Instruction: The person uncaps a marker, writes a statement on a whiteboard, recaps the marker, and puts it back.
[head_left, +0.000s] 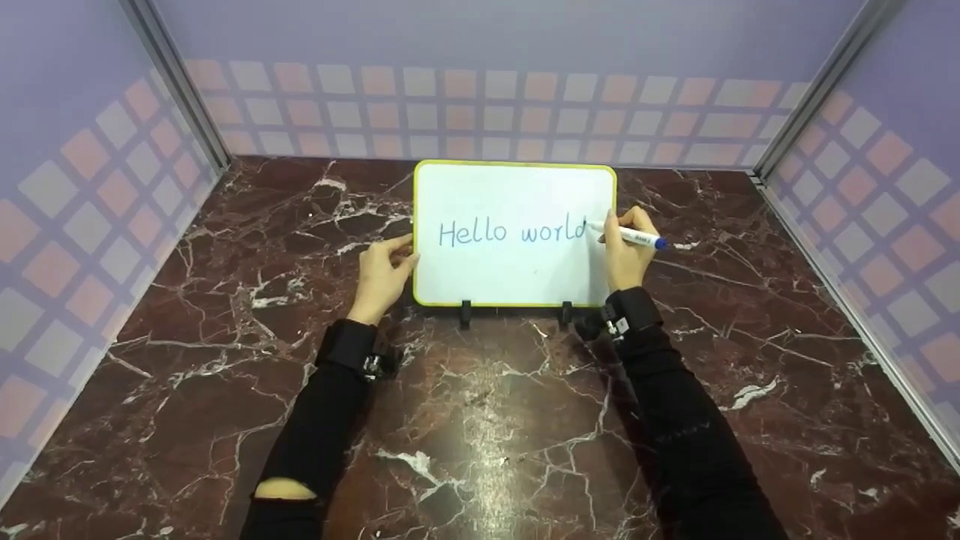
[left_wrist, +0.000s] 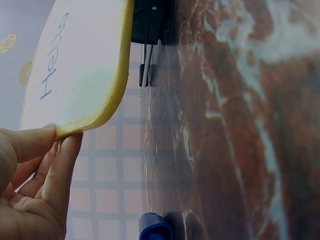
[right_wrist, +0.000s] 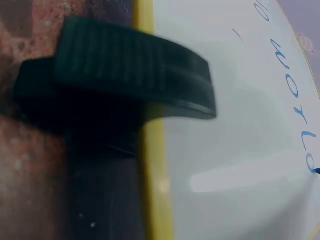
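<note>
A whiteboard [head_left: 510, 274] with a yellow frame stands tilted back on the table, bearing "Hello world" in blue. My left hand [head_left: 384, 274] pinches its left edge between thumb and fingers; the left wrist view shows that pinch near the board's lower corner. At the board's right side my right hand [head_left: 630, 244] grips a white marker [head_left: 634, 237] with a blue end. In the right wrist view the marker's tip [right_wrist: 317, 171] meets the last letter, "d"; the right hand itself is outside that view.
Two black stand feet [head_left: 466, 313] hold the board's lower edge. On the marble-patterned table [head_left: 480, 420], a blue cap-like piece [left_wrist: 155, 229] appears in the left wrist view. Chequered panels [head_left: 480, 112] enclose the table's back and sides.
</note>
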